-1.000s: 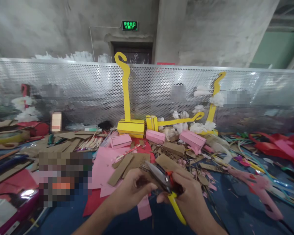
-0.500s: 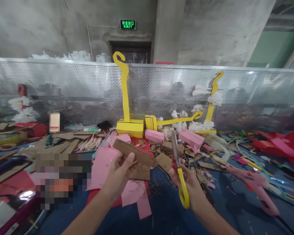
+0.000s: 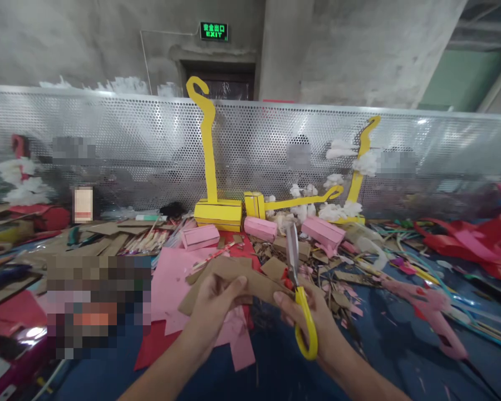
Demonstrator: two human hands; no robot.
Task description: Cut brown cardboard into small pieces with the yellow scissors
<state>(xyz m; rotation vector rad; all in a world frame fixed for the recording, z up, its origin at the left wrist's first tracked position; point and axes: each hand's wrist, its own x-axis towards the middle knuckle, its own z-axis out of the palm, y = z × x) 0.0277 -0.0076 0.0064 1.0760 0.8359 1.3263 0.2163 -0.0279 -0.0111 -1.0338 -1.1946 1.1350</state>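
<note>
My left hand (image 3: 219, 301) is closed on a strip of brown cardboard (image 3: 259, 285), its thumb lying on top. At the strip's right end, the thumb and fingers of my right hand (image 3: 303, 312) pinch it too. The same hand keeps hold of scissors (image 3: 301, 312) with yellow handles, blades pointing up and away from me. Pink paper (image 3: 171, 264) lies beneath and to the left of the hands. Just beyond are pink paper-covered blocks (image 3: 201, 238) and a yellow block with a tall hooked stem (image 3: 217, 214).
On the right lies a pink glue gun (image 3: 432, 309) with its cord. Red sheets (image 3: 476, 239) are heaped at the far right. Cardboard pieces (image 3: 104, 239) and sticks (image 3: 148, 236) cover the left. A perforated metal panel (image 3: 250, 150) stands across the back.
My right hand has come left with the scissors and now grips the cardboard's right end. The strip has turned and lowered between both hands. The view has shifted slightly.
</note>
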